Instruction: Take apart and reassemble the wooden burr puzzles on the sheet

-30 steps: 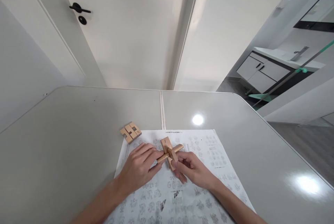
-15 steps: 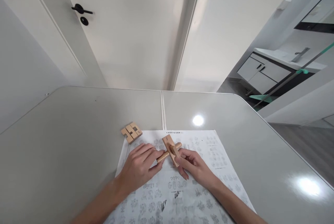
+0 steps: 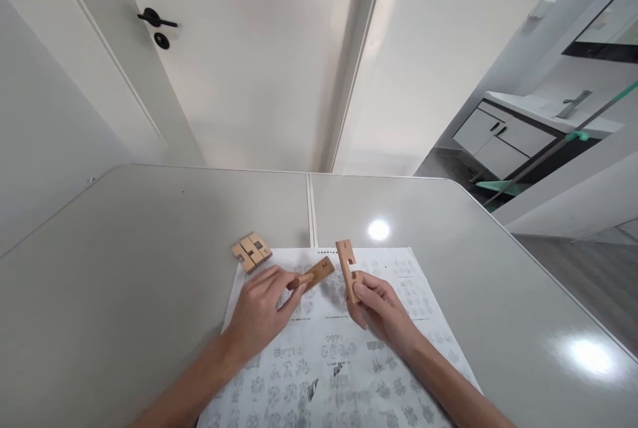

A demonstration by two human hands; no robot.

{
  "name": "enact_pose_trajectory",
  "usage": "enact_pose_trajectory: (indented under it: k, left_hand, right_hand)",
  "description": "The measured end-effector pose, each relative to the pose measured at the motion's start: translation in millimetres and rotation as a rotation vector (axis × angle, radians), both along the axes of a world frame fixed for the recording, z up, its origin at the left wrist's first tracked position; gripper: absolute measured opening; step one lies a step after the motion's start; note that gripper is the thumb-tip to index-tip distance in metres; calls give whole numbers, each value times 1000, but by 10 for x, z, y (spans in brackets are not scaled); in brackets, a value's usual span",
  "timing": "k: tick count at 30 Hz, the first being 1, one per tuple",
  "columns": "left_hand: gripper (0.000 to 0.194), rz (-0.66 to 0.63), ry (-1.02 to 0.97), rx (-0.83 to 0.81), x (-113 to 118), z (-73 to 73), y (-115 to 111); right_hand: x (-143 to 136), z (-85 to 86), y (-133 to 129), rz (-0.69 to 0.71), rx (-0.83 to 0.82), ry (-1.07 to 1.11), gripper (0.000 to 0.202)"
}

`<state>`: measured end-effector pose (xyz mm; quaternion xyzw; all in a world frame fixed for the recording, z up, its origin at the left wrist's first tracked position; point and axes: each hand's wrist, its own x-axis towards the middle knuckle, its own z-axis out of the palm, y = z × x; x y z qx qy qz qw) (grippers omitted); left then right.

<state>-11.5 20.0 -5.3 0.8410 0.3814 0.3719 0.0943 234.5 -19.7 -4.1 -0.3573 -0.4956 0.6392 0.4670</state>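
Observation:
My left hand (image 3: 264, 308) is closed on a wooden puzzle piece marked 2 (image 3: 323, 268), pinching it with thumb and fingers; a second short wooden stick (image 3: 302, 280) seems to stick out across it. My right hand (image 3: 383, 308) grips the lower end of a notched wooden puzzle piece marked 1 (image 3: 343, 252), which stands tilted with its notch facing right. A gap separates the two held pieces. Beyond my left hand, several notched wooden blocks (image 3: 252, 252) lie side by side at the corner of the paper.
A printed instruction sheet (image 3: 319, 341) with small diagrams lies under my hands on the grey table (image 3: 149, 248). A seam (image 3: 312, 212) runs across the tabletop. Behind stands a white door (image 3: 249, 49); a sink cabinet (image 3: 503, 139) is at the right.
The joined wooden pieces have come apart. My right hand has moved slightly right with the piece marked 1, while the piece marked 2 now shows in my left hand.

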Motion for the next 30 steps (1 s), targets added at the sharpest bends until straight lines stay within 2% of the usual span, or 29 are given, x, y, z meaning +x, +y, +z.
enact_pose_trajectory:
  k: [3, 7, 10, 13, 18, 22, 28, 30]
  left_hand:
    - [22, 108, -146, -276, -5, 51, 9]
    - [31, 113, -420, -615, -3, 133, 27]
    - [33, 49, -592, -783, 0, 151, 46]
    - [31, -54, -727, -918, 2, 131, 68]
    - [34, -201, -892, -1223, 12, 101, 76]
    - [36, -239, -878, -1307, 19, 99, 65]
    - [34, -275, -854, -1332, 10, 81, 62]
    - [32, -304, -848, -1344, 7, 82, 61]
  right_hand:
    - [-30, 13, 11, -129, 42, -262, 41]
    - [-80, -72, 14, -274, 158, -655, 41]
    - [-98, -146, 11, -351, 315, -825, 37]
    - [-106, -171, 12, -364, 443, -881, 34]
    - [-109, -182, 22, -375, 520, -943, 32]
    - [-84, -211, 41, -404, 538, -993, 32]
    - [-64, -247, 61, -429, 484, -944, 8]
    - [-68, -237, 60, -446, 476, -898, 9]
